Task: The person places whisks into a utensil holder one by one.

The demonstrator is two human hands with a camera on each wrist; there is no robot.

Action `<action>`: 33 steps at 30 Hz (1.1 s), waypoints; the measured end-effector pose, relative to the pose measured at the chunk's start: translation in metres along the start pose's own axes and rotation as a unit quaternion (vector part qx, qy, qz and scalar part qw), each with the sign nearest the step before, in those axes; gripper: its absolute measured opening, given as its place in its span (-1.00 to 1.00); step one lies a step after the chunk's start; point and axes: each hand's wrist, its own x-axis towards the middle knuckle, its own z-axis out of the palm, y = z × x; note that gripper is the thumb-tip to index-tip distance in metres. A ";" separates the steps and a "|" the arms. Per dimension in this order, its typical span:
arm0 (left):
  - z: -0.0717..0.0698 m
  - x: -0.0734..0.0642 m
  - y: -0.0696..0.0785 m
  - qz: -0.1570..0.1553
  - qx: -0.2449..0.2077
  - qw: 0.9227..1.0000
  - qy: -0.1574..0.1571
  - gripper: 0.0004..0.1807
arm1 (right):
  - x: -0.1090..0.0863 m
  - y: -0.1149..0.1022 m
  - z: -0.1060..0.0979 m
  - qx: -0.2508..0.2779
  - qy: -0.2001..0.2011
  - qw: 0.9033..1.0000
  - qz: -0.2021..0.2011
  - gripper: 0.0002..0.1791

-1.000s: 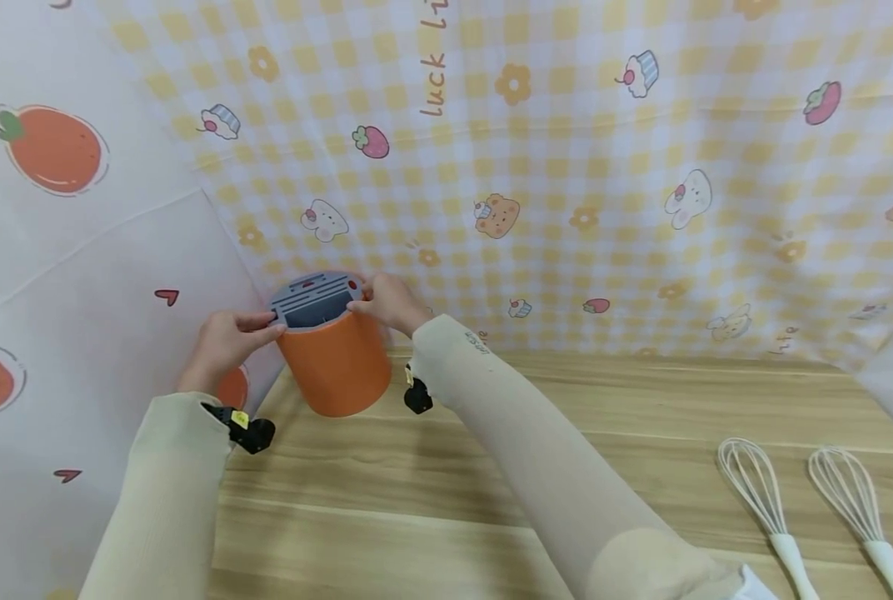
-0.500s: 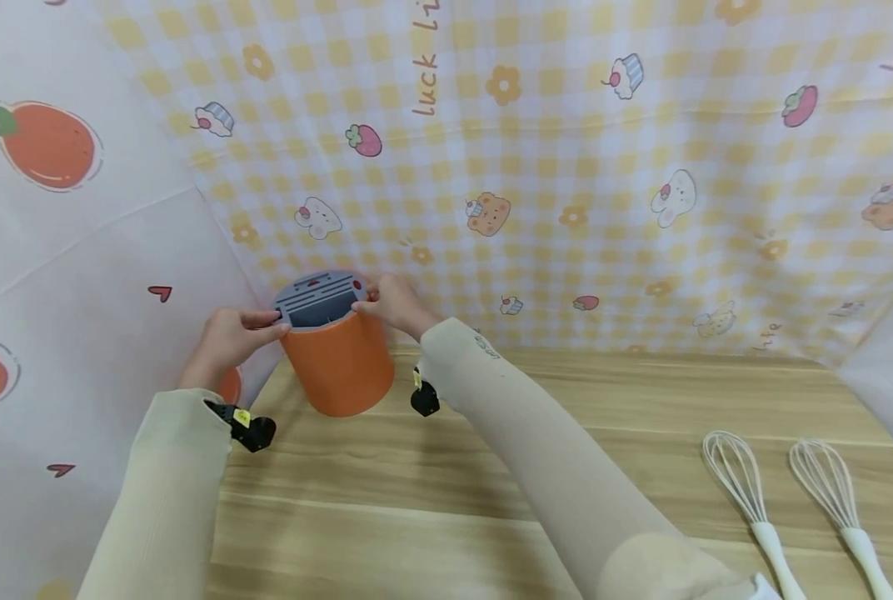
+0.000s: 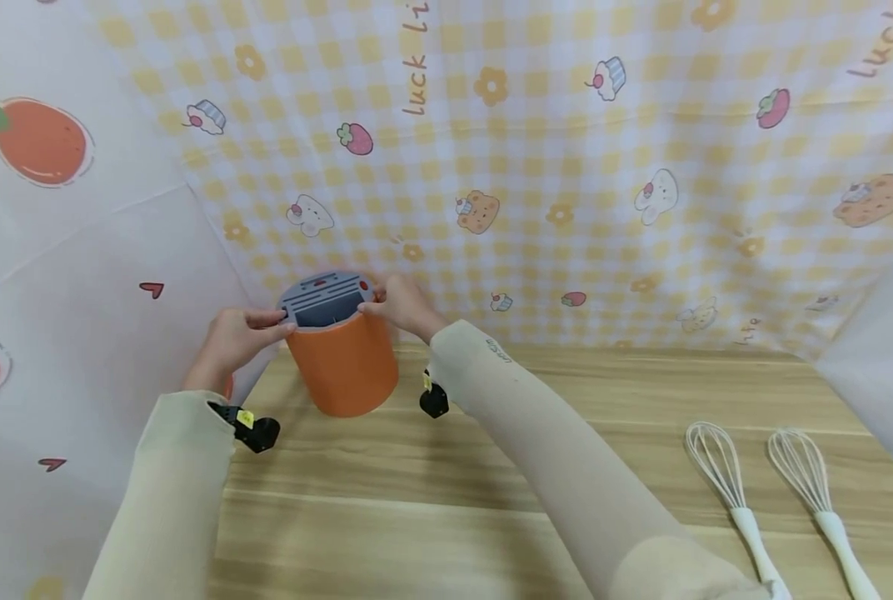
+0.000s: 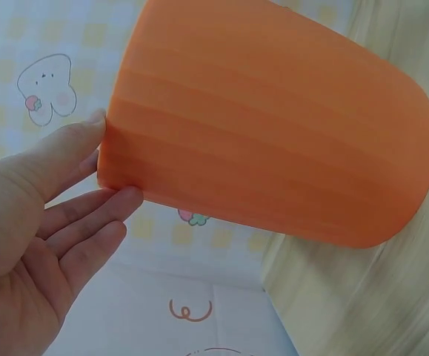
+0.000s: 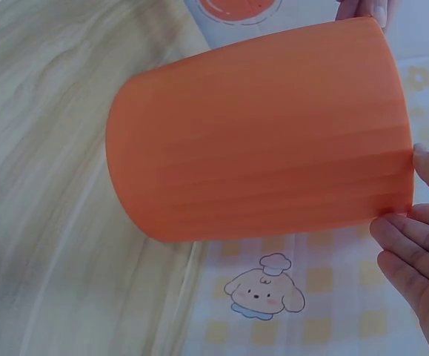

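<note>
A: ok so what are our fingers doing w/ this orange container (image 3: 345,371) rn?

B: We're pinching its top rim on opposite sides, thumb vs fingertips: left hand (image 3: 231,340) on the left, right hand (image 3: 407,307) on the right. Its wall is hanging below & btwn our fingertips, base down at the wooden table (image 3: 386,533); can't tell if it's touching. The gray slotted top (image 3: 322,296) is sitting btwn our fingers, whisks (image 3: 739,517) are lying well off past our right ones.

A: heavy? slippery?

B: We're guessing plastic, so prob light-ish, stiff, not v fragile. Wall's looking smooth, so it might slide if we're pinching too lightly. Imo we're wanting the rim, both sides evenly, fingertips clear of the slots.
</note>
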 end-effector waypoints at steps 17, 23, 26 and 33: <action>0.012 -0.007 0.011 0.028 0.012 1.000 0.000 -0.32 | -0.021 0.007 -0.013 0.003 0.002 1.000 0.002 -0.59; 0.016 -0.010 0.016 0.038 0.010 0.999 -0.011 -0.31 | -0.028 0.010 -0.018 -0.008 0.009 1.000 -0.008 -0.65; 0.018 -0.013 0.019 0.039 0.004 0.999 -0.013 -0.30 | -0.032 0.011 -0.021 -0.012 0.011 1.000 -0.005 -0.69; 0.027 -0.015 0.024 0.067 0.008 0.998 -0.004 -0.34 | -0.042 0.016 -0.027 -0.012 0.009 1.000 0.018 -0.64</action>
